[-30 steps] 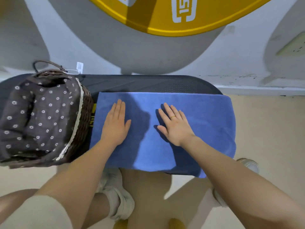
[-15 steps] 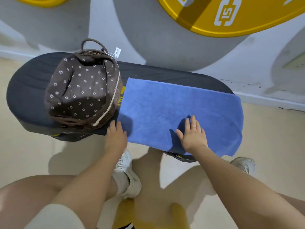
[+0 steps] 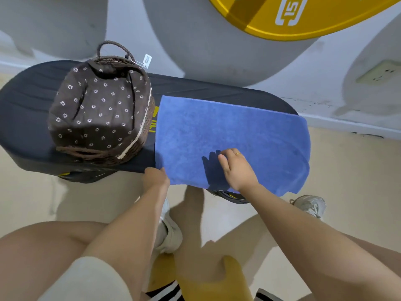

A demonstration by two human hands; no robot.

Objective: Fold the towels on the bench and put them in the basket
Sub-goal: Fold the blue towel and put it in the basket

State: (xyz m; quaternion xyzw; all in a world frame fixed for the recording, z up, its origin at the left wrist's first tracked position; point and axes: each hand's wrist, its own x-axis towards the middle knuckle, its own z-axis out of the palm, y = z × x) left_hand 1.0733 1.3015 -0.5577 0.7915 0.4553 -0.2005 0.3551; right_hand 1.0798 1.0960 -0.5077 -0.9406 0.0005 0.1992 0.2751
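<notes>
A blue towel [image 3: 238,131] lies spread flat across the right half of the black bench [image 3: 23,118], its right end drooping over the bench's end. My left hand [image 3: 155,178] is at the towel's near-left corner, fingers curled on its edge. My right hand [image 3: 237,168] rests on the towel near its front edge, fingers bent and pinching the cloth. The wicker basket [image 3: 138,146] with a brown flowered liner stands on the bench just left of the towel, its opening covered by the liner flap.
A wall with a large yellow disc [image 3: 303,16] rises right behind the bench. A wall socket [image 3: 379,72] is at the far right. My legs and white shoes [image 3: 310,205] stand on the beige floor in front of the bench.
Both hands slid from the towel's middle toward its near edge; the left went to the near-left corner, the right curled its fingers. The view shifted left, showing the whole basket.
</notes>
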